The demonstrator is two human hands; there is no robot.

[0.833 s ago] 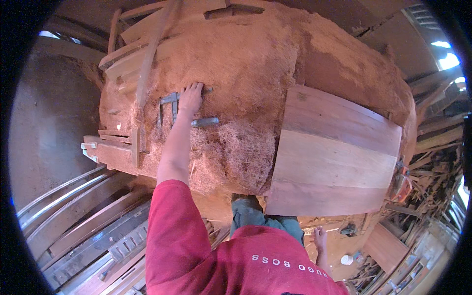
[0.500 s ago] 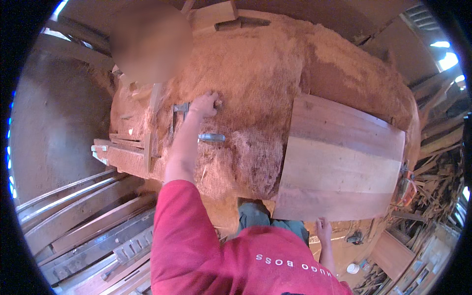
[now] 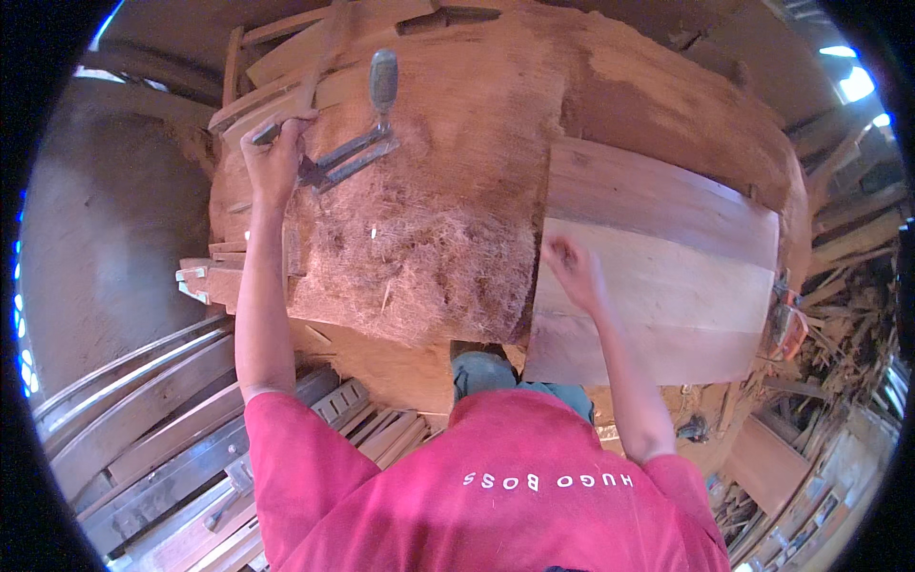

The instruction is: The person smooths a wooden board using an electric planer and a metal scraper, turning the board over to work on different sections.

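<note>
A metal bar clamp with a grey handle is lifted over the sawdust-covered bench, and my left hand grips its bar end at the far left. The handle stands up on the side away from my fingers. Over the left edge of a wide wooden panel, made of darker and paler boards, my right hand hovers with loosely bent fingers. A gap shows between thumb and fingers, with nothing visible in it. Whether this hand touches the panel I cannot tell.
Fibrous shavings heap up on the bench in front of me. Wooden pieces lie at the far left. Long boards and metal lengths are stacked at lower left. An orange tool sits beside the panel, near piled scrap wood.
My left hand has taken hold of the clamp and raised it from the shavings, moving left and away. My right hand has come up from the panel's near edge to its left side.
</note>
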